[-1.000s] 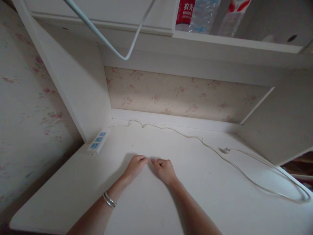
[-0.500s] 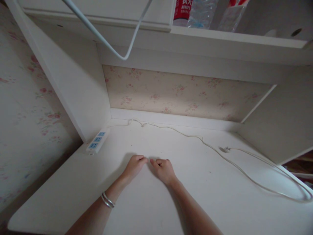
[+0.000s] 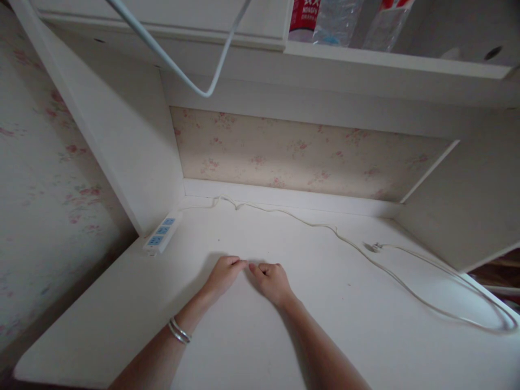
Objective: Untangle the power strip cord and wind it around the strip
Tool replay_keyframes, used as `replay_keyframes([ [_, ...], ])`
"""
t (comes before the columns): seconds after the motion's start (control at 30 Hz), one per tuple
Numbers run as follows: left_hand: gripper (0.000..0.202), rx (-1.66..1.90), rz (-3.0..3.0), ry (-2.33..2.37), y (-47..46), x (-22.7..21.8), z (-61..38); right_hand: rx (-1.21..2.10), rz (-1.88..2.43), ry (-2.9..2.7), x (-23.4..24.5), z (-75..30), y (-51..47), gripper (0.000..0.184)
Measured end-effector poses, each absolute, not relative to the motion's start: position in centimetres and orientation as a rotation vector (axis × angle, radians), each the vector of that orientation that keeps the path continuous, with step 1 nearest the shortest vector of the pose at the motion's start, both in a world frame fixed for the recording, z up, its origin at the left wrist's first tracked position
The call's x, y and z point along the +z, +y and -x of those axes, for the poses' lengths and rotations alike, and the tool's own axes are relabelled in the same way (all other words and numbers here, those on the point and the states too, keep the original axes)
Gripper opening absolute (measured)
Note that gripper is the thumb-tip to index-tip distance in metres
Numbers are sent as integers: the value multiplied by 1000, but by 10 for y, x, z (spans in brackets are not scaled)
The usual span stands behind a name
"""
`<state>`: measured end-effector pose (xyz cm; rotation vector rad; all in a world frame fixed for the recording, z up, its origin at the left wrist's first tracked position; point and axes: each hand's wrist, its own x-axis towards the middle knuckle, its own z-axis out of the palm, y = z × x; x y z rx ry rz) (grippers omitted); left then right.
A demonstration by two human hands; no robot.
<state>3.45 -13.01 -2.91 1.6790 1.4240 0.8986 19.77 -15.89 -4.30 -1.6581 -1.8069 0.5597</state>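
Observation:
My left hand and my right hand rest side by side on the white desk top, knuckles nearly touching. Both are curled into loose fists with the fingers tucked under, and nothing shows in either. Silver bangles circle my left wrist. A white power strip with blue sockets lies at the desk's left rear, a forearm's length from my left hand.
A thin white cable runs from the back wall across the desk and loops at the right edge. A shelf above holds plastic water bottles. A thick white cord hangs overhead. White side panels flank the desk.

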Motion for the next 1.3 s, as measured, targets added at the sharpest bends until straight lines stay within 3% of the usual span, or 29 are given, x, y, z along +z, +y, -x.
replay_keyframes([
  [0.13,34,1098,-1702,1758,-116,-13,7,600,1655,-1774,-45,-199,-158,54],
  [0.2,29,1254,-1793,2219,-110,-7,34,621,1654,-1749,-47,-201,-157,54],
  [0.33,37,1062,-1923,2674,-106,-8,65,638,1659,-1722,-50,-202,-154,53],
  [0.73,60,664,-1712,2891,-98,-31,82,624,1632,-1729,-52,-201,-155,51],
  [1.0,75,519,-1778,2530,-94,-24,90,597,1596,-1690,-54,-202,-155,52],
  [1.2,70,978,-1379,1740,-104,-16,75,386,1385,-1591,-56,-205,-149,25],
  [1.3,64,965,-1221,1287,-114,-10,60,74,1369,-1551,-54,-213,-145,42],
])
